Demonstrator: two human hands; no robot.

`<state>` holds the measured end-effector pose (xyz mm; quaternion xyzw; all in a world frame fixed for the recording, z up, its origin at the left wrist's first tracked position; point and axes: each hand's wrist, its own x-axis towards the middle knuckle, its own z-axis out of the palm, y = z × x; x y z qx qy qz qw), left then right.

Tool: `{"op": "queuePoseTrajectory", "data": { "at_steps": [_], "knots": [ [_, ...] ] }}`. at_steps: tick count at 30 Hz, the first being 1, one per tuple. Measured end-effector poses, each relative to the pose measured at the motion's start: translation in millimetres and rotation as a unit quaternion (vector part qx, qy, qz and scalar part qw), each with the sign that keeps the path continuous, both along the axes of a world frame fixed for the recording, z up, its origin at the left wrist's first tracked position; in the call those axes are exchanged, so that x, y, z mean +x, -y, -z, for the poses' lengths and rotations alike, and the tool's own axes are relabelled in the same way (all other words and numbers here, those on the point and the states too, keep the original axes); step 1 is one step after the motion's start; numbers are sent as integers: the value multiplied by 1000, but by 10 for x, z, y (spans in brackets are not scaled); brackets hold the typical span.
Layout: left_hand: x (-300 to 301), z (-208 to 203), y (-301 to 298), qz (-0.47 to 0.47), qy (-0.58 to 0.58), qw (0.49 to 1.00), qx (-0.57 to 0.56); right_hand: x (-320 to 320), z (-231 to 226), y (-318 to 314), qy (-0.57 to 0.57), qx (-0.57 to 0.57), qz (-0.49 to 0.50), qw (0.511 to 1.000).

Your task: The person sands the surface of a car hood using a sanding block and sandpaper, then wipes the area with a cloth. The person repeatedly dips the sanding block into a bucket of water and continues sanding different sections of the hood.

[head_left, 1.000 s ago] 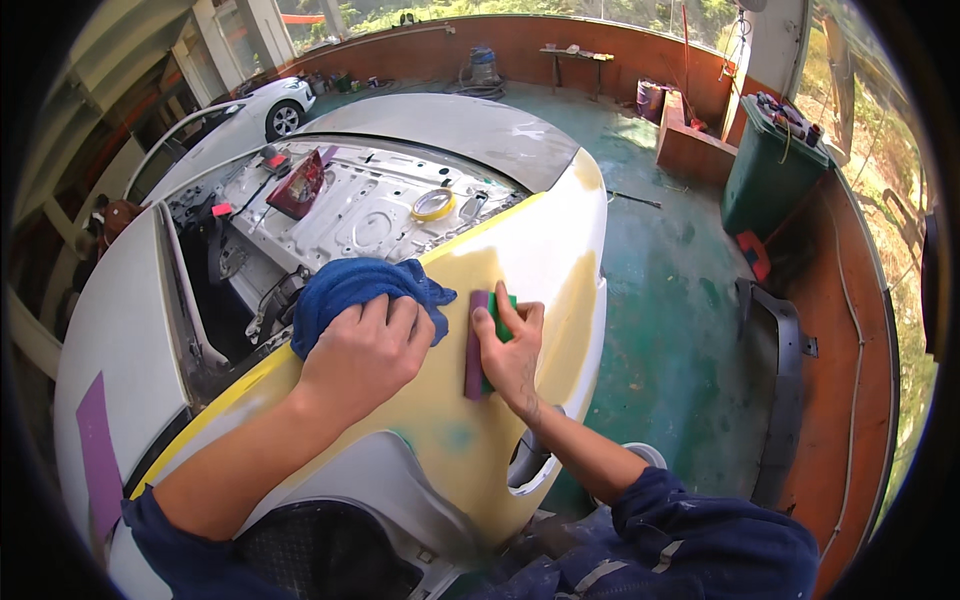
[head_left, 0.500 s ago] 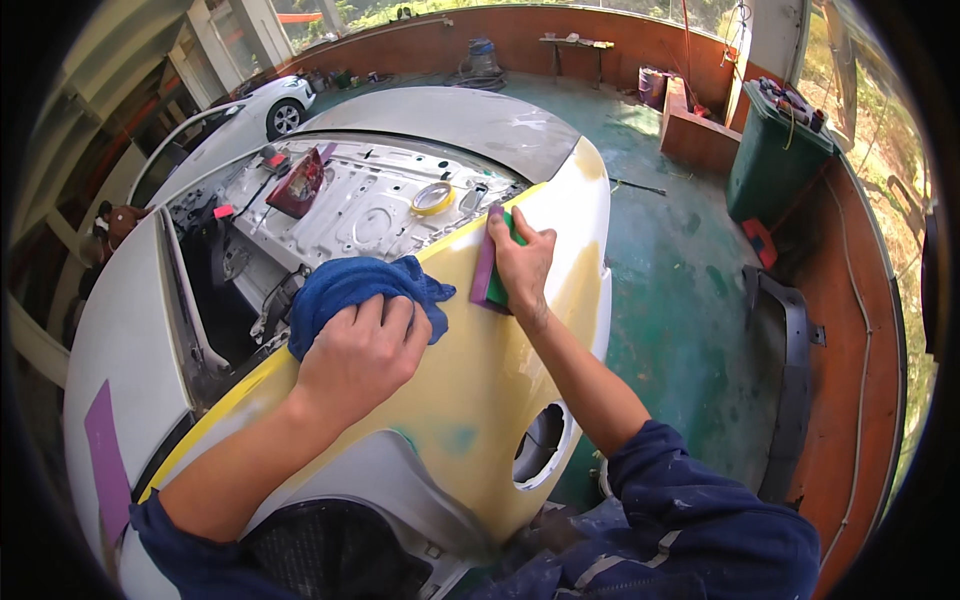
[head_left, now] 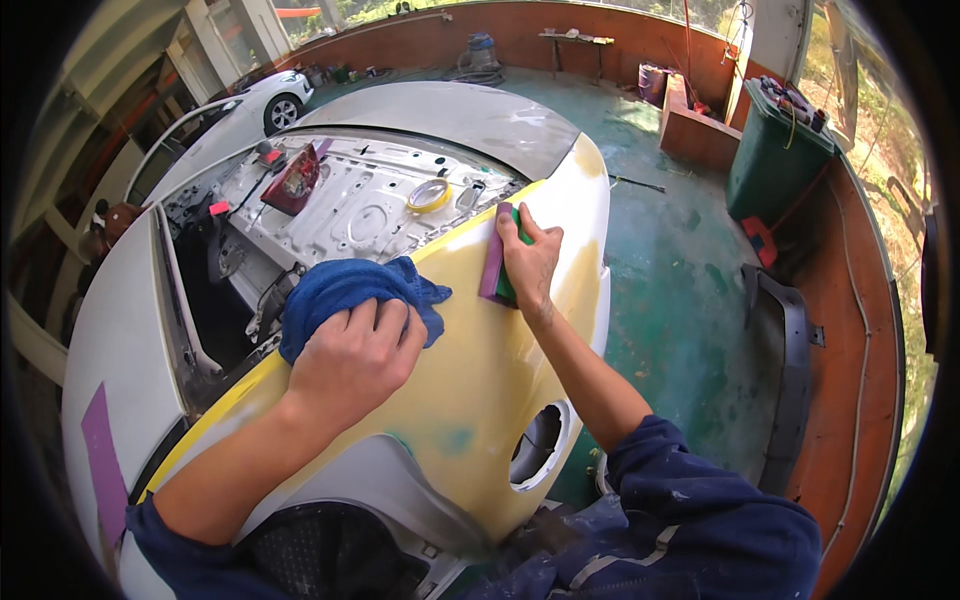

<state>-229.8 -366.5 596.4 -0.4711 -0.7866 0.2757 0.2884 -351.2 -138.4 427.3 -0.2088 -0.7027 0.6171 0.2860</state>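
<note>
A car's rear quarter panel (head_left: 440, 400) with yellowish filler and white patches lies beneath both hands. My left hand (head_left: 355, 350) is closed on a bunched blue cloth (head_left: 340, 290), which rests over the panel's inner edge, marked by yellow tape. Farther right, my right hand (head_left: 530, 255) grips a green sanding block (head_left: 524, 225) faced with a purple strip, laid against the panel. Its fingers wrap over the block's top and hide part of it. Below them is the round filler opening (head_left: 537, 448) in the panel.
On the bare metal inside the car lie a roll of tape (head_left: 429, 195) and a red tail light (head_left: 292, 182). A purple sheet (head_left: 103, 450) sits at the left. Right of the car are a dark bumper bar (head_left: 787, 370) and a green bin (head_left: 777, 150).
The sanding block and my right hand have shifted slightly to the right. My left hand has moved a little to the left with the blue cloth.
</note>
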Motion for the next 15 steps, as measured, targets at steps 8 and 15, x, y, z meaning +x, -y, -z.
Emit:
{"op": "queuePoseTrajectory", "data": {
  "at_steps": [8,15],
  "knots": [
    [16,-62,-18,2,-27,1000,-1,310,-31,77,-32,57,-50,997],
    [3,-25,21,-4,-21,1000,-6,1092,503,258,22,75,-48,996]
  ]
}}
